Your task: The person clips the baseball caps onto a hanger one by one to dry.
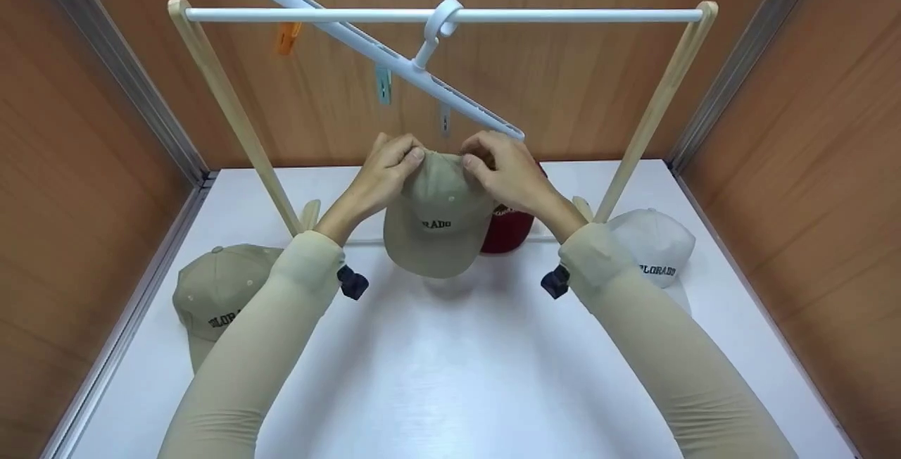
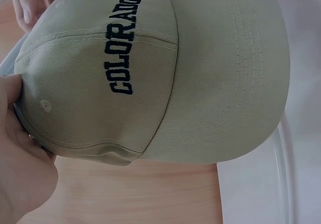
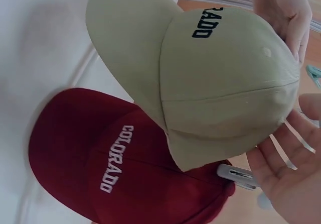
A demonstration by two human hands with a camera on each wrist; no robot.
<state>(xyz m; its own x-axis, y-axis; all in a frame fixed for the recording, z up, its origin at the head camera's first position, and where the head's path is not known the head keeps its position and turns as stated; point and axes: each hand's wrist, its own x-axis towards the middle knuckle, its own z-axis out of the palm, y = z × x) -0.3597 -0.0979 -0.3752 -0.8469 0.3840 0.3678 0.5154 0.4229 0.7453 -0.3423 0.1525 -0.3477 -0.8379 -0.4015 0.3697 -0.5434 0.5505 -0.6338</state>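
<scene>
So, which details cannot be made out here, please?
Held khaki cap: its back, turned away in all views.
Maroon cap: much of it, head view, behind the held khaki cap and right hand.
Lower-left khaki cap: end of its lettering, head view, behind the left sleeve.
White cap: start of its lettering, head view, behind the right sleeve.
Teal clip: cut off by the right edge, right wrist view.
</scene>
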